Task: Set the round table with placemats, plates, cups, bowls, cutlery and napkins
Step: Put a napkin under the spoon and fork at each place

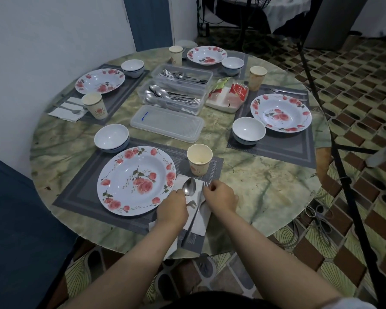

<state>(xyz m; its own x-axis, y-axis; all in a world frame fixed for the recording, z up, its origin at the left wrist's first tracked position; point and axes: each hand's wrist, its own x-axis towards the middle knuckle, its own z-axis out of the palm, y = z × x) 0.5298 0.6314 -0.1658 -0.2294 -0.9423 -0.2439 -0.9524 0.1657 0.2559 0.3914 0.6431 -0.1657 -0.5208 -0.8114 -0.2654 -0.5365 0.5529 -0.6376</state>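
On the round marble-look table [254, 181], the near grey placemat [80, 197] carries a rose-patterned plate [136, 180], a white bowl [111, 137] and a paper cup [199, 159]. A white napkin [201, 219] lies right of the plate. My left hand [173, 208] grips a spoon [189, 186] over the napkin, bowl end pointing away. My right hand [220, 196] pinches the top of a fork [195, 216] that lies along the napkin. Three other settings with plates, bowls and cups sit around the table.
Two clear tubs of forks [183, 75] and spoons [169, 97] stand in the table's middle, a lid [165, 123] in front of them. A napkin packet [228, 95] lies beside them. A black stand [343, 175] crosses the right side over the tiled floor.
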